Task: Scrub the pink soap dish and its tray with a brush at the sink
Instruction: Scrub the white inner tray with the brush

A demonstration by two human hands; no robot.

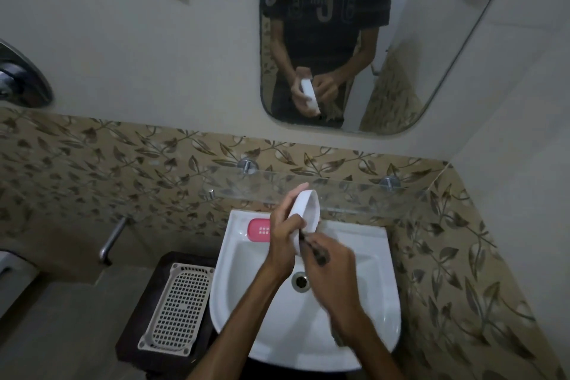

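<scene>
item: soap dish cleaning, in progress.

- white tray (305, 210): held tilted on edge above the sink (370, 256), toward its 12 o'clock rim. left hand (283, 244) has its grip curled round the tray's lower end.
- brush (314, 251): dark and slim, bristle end at the tray's lower edge. right hand (333, 271) has its grip closed round the handle; the hand is blurred, which reads as scrubbing under way.
- pink soap dish (259, 230): lying flat on the sink ledge at about 10 o'clock, apart from both hands.
- mirror (431, 55), at 12 o'clock above: reflects the same hold.
- slotted basket (177, 311), at 9 o'clock beside the sink: idle.

status, by judgement: tray being scrubbed now; pink dish seemingly waiting its turn; cannot tell whether water is running.
</scene>
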